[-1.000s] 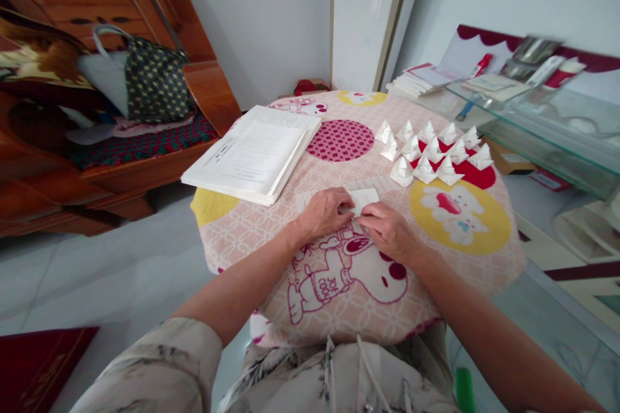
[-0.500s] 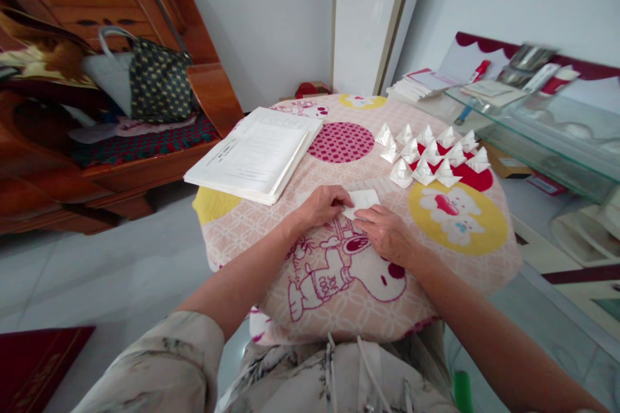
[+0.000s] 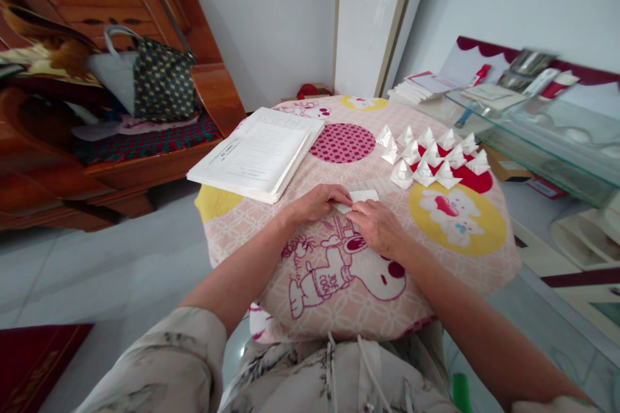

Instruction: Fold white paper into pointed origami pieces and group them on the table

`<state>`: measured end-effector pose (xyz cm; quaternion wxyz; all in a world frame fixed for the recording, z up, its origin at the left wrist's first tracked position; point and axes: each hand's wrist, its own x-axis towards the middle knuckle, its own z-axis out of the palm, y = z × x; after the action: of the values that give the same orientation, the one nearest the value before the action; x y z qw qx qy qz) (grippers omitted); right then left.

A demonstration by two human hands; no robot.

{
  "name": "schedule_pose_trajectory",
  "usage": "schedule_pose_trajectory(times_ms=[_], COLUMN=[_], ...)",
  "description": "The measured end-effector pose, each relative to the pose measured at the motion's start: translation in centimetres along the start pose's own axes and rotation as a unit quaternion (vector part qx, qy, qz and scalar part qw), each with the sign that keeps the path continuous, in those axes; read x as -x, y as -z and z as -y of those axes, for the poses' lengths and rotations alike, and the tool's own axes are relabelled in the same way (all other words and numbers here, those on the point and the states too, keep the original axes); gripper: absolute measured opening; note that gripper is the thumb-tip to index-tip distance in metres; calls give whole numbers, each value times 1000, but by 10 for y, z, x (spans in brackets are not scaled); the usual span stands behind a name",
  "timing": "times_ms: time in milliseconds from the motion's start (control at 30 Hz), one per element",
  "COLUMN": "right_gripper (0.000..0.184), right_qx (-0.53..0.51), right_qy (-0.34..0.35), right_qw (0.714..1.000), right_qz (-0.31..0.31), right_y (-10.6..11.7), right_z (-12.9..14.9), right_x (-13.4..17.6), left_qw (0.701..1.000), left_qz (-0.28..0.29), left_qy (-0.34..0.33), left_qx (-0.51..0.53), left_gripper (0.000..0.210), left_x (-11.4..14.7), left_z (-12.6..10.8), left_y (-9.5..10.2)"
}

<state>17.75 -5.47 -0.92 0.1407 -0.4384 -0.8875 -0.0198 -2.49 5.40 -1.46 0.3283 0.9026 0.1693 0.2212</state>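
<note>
A small folded piece of white paper (image 3: 365, 195) lies on the cloth-covered table (image 3: 349, 174) between my two hands. My left hand (image 3: 322, 202) has its fingers curled and pinches the paper's left end. From the near right, my right hand (image 3: 374, 222) grips the paper's lower edge with thumb and fingers. Both hands hide part of the paper. Beyond them on the right stand several pointed folded paper shapes (image 3: 425, 172) in rows. A thick stack of white printed sheets (image 3: 256, 153) lies to the left of my hands.
A glass shelf (image 3: 533, 122) with a metal pot (image 3: 530, 63) and papers stands at the right. Left of the table is a wooden bench (image 3: 155, 155) holding a patterned bag (image 3: 163, 77). A dark red flat object (image 3: 41, 364) is at lower left.
My right hand has shifted slightly left along the paper, closer to my left hand. Less of the paper shows between them. The stack and the folded shapes stay put.
</note>
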Motion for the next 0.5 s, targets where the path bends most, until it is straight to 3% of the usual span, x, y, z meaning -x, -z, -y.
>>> schedule_pose_trajectory(times_ms=[167,300,400,500], right_gripper=[27,28,27,24], right_qx=[-42,-96,-119,-76], right_qy=[22,34,10,-7], right_qw=[998,990,981,986], right_qz=[-33,-96,-151,-148], right_y=[1,0,-1,0], right_z=[-4,-11,-17,-22], right_x=[4,16,26,31], left_qw=[1000,998,994,987], left_qz=[-3,2,-8,0], left_qy=[-2,2,11,8], left_qx=[-8,-55,-108,-158], left_gripper=[65,64,55,41], left_x=[1,3,8,14], left_z=[-1,-7,-18,-30], left_y=[0,-3,-6,-9])
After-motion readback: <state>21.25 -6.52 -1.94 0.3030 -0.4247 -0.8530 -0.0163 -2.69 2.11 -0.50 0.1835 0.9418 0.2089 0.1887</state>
